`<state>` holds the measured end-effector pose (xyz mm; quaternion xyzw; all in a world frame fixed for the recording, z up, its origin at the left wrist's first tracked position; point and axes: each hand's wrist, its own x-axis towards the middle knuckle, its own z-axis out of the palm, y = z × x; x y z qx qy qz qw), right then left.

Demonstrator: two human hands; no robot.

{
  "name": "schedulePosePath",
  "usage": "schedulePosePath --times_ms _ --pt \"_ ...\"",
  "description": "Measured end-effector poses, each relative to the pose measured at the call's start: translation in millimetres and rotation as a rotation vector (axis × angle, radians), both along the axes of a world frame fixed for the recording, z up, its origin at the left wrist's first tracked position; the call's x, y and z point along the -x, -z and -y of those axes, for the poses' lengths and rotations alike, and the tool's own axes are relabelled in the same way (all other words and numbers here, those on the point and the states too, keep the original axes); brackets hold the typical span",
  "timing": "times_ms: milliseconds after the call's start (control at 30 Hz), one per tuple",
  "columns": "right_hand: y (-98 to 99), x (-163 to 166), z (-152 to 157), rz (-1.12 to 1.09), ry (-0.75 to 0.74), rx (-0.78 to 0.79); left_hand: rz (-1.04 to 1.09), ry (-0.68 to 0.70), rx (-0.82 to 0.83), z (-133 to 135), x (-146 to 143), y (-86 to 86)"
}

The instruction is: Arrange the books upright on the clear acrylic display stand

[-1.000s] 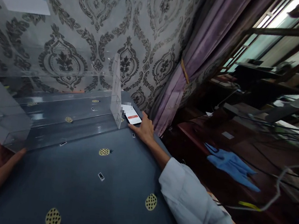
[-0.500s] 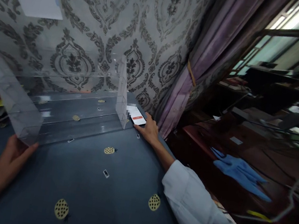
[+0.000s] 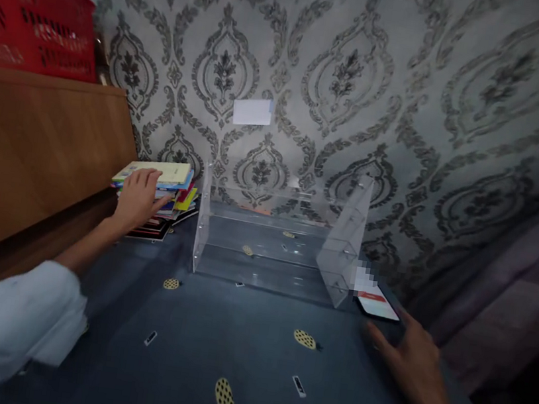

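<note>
My left hand [image 3: 138, 200] reaches to a stack of books [image 3: 172, 178] at the left, its fingers stretched out over the stack's near side; whether it touches the top book is hard to tell. My right hand [image 3: 410, 359] lies low over the table at the right, thumb and fingers apart, holding nothing. Just beyond it a phone [image 3: 380, 306] with a lit white screen and a red bar lies flat. Between the hands stands a clear acrylic rack [image 3: 342, 259] with stepped shelves, upright near the wall. Nothing stands on its shelves.
A dark blue cloth [image 3: 200, 339] printed with pineapples covers the table. On the left, a wooden cabinet [image 3: 40, 156] carries a red plastic basket [image 3: 49, 17]. Behind is a patterned wall [image 3: 289, 64] with a white paper [image 3: 253, 112]; a purple curtain [image 3: 511, 296] hangs at right.
The view has swung left. My left hand has left the rack's side and gone to the books. My right hand has drawn back from the phone, which lies in place.
</note>
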<state>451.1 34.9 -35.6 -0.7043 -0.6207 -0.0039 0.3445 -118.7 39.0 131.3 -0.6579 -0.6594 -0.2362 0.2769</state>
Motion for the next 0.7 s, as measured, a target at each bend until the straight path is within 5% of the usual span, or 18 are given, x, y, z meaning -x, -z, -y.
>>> schedulePosePath --times_ms 133,267,700 --pt "2.6 12.4 16.7 -0.053 -0.024 -0.019 -0.032 -0.16 0.329 -51.1 30.6 -21.2" --pt "9.5 10.4 26.1 -0.069 -0.017 -0.028 -0.002 -0.16 0.479 -77.1 44.6 -21.4" --pt "10.0 7.9 26.0 -0.116 -0.049 -0.031 -0.201 -0.08 0.504 -42.2 72.9 -14.9"
